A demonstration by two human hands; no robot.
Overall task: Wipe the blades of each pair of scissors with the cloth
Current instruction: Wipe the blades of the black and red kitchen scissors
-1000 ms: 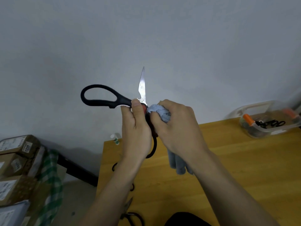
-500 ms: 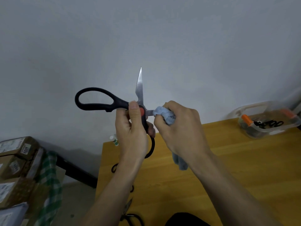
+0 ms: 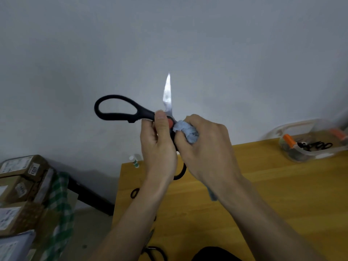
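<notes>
Black-handled scissors, 1 blade upright, gripped by left hand; right hand pinches blue cloth.

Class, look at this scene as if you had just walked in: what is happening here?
A person is cleaning scissors above a wooden table. The left hand grips the open black-handled scissors near the pivot, one blade pointing up. The right hand holds a blue cloth bunched against the scissors beside the pivot; the other blade is hidden there. More scissors lie at the table's near edge, and a clear container sits at the far right.
</notes>
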